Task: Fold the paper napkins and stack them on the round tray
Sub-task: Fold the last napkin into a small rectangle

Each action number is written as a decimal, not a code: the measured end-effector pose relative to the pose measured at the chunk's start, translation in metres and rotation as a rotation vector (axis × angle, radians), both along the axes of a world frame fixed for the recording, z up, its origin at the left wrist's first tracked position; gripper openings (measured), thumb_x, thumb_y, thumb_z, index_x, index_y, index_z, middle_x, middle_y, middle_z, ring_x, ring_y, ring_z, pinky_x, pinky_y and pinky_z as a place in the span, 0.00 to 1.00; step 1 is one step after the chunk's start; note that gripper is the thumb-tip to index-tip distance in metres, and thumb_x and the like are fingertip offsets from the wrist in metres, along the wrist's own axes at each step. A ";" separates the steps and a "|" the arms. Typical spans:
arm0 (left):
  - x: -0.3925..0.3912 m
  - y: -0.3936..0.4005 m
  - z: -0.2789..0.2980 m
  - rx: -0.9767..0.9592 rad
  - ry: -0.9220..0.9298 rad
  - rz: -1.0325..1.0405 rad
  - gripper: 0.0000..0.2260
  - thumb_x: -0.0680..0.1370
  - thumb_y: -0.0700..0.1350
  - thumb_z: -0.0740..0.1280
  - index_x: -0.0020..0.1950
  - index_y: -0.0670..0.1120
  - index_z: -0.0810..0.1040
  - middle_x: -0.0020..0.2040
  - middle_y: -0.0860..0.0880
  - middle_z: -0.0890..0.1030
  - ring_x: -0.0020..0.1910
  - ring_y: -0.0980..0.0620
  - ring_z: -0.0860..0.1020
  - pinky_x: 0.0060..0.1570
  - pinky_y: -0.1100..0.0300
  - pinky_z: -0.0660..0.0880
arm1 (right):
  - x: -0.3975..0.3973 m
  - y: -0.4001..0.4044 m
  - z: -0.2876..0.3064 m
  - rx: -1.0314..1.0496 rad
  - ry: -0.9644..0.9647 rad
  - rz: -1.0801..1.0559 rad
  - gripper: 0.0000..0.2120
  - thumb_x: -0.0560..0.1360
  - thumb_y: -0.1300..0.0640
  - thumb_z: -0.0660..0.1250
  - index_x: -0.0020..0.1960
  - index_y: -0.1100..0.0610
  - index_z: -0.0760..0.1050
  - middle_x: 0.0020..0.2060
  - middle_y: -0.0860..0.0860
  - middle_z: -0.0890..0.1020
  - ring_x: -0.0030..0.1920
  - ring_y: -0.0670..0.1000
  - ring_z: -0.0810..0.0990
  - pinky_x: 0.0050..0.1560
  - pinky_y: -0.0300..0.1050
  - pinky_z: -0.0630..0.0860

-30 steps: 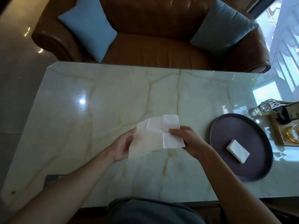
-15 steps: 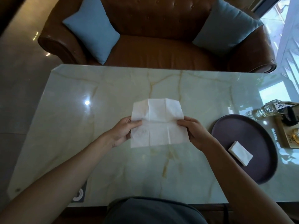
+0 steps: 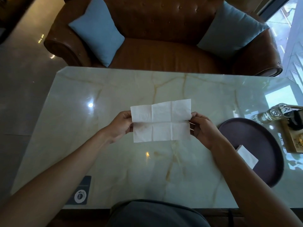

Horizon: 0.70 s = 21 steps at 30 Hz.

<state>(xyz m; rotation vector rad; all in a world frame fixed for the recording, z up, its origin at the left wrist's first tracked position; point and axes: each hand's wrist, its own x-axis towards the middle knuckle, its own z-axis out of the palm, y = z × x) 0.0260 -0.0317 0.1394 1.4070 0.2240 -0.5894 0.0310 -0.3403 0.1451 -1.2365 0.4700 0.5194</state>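
Table (image 3: 101, 145): bare marble across left, far and near-centre areas; free passage there. Centre: napkin (image 3: 161, 122) held spread above the surface by left hand (image 3: 121, 126) and right hand (image 3: 203, 130). Right: tray (image 3: 255, 136), partly occupied by a folded napkin (image 3: 247, 158). Far right: bottle (image 3: 270, 114) lying beside a wooden stand (image 3: 293, 138). Near-left edge: dark card (image 3: 80, 190).

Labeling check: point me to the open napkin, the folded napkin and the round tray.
open napkin (image 3: 161, 122): head view, centre crease.
folded napkin (image 3: 248, 157): head view, its top face.
round tray (image 3: 249, 133): head view, bare dark surface near the far rim.
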 end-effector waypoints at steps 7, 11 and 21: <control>0.006 0.003 0.015 0.219 -0.154 -0.097 0.24 0.74 0.22 0.55 0.32 0.44 0.83 0.38 0.47 0.85 0.36 0.56 0.83 0.38 0.65 0.78 | 0.005 0.003 0.001 0.069 0.030 0.045 0.19 0.82 0.41 0.57 0.54 0.54 0.80 0.48 0.56 0.83 0.47 0.55 0.83 0.54 0.55 0.76; 0.009 0.007 0.018 0.265 -0.215 -0.115 0.28 0.72 0.23 0.54 0.29 0.48 0.84 0.41 0.44 0.85 0.42 0.53 0.82 0.48 0.58 0.79 | 0.008 0.009 0.004 -0.035 0.016 0.095 0.28 0.83 0.36 0.54 0.49 0.56 0.83 0.49 0.54 0.86 0.49 0.53 0.84 0.53 0.50 0.79; 0.011 0.016 0.020 -0.053 0.011 0.039 0.15 0.78 0.41 0.61 0.62 0.48 0.79 0.45 0.45 0.78 0.41 0.48 0.75 0.41 0.55 0.74 | 0.013 0.021 0.012 -0.176 -0.209 0.123 0.08 0.77 0.69 0.68 0.49 0.59 0.83 0.44 0.53 0.83 0.43 0.49 0.81 0.49 0.45 0.77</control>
